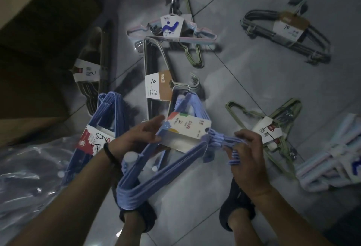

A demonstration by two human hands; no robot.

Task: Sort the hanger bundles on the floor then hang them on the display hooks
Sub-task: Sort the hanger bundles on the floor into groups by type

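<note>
I hold a blue hanger bundle with a white paper label above the tiled floor. My left hand grips its frame beside the label. My right hand curls round the bundle's blue hooks. A second blue bundle lies on the floor to the left. Other bundles are spread on the tiles: a silver one in the middle, a pink and light blue one behind it, a dark one at the far right, a green one just beyond my right hand, and a dark one at the left.
Cardboard boxes stand along the left side. Crumpled clear plastic wrap lies at the lower left. A pastel bundle sits at the right edge. My two feet in dark shoes stand on the grey tiles below the held bundle.
</note>
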